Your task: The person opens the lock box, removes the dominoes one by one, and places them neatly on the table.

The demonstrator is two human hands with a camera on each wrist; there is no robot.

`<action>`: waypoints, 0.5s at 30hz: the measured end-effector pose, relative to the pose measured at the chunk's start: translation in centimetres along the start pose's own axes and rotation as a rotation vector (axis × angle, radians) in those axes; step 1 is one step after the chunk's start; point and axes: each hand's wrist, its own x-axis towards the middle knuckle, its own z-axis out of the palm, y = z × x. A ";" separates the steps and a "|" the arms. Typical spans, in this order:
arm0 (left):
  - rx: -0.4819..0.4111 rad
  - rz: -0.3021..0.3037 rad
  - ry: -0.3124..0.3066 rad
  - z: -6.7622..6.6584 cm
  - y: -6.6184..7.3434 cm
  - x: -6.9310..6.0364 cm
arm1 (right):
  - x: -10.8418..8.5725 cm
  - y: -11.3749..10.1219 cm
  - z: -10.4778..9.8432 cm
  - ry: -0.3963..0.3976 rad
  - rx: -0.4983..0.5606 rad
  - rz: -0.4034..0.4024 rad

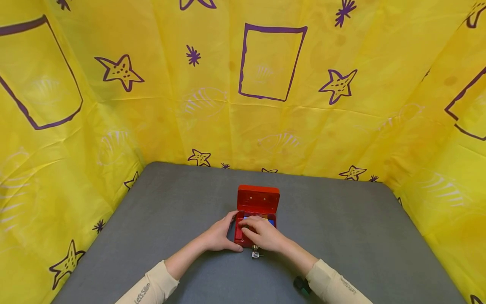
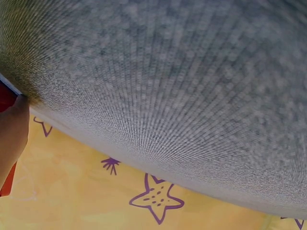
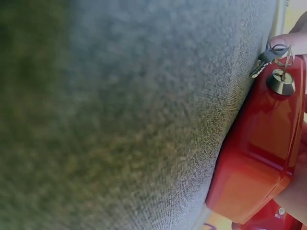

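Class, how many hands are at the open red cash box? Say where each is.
2: the left hand grips the left side of the red cash box; the right hand is over its open interior.

The box (image 3: 261, 129) sits on the table (image 1: 341, 228), its lid (image 1: 258, 200) standing at the far side. At its near side, keys (image 1: 255, 254) hang from the lock (image 3: 281, 82). The left hand (image 1: 221, 235) spans its left side, thumb near, fingers far; the right hand (image 1: 265, 235) lies over the opening (hiding most of what is inside). Nearer, a small object (image 1: 301, 284) lies beside the right sleeve (image 1: 331, 279). Cloth (image 1: 228, 126) stands behind the table and along both sides.
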 end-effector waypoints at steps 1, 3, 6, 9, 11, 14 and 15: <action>-0.001 -0.003 -0.001 0.0 0.0 0.0 | 0.1 0.0 0.0 -0.003 -0.006 0.001; -0.004 -0.004 -0.002 0.0 0.0 0.0 | 0.2 0.1 0.1 -0.009 -0.015 0.004; -0.006 -0.004 -0.003 0.0 0.1 0.0 | 0.5 0.1 0.0 -0.017 -0.026 0.003; -0.007 -0.008 -0.006 0.0 0.2 -0.1 | 0.7 0.1 0.0 -0.014 -0.051 -0.018; -0.008 -0.013 -0.008 0.0 0.2 -0.1 | 0.8 0.1 0.0 -0.013 -0.072 -0.027; -0.007 -0.015 -0.008 0.0 0.2 0.0 | 1.0 0.2 0.0 -0.015 -0.102 -0.029; -0.006 -0.014 -0.008 0.0 0.2 0.0 | 1.0 0.2 0.1 -0.017 -0.110 -0.029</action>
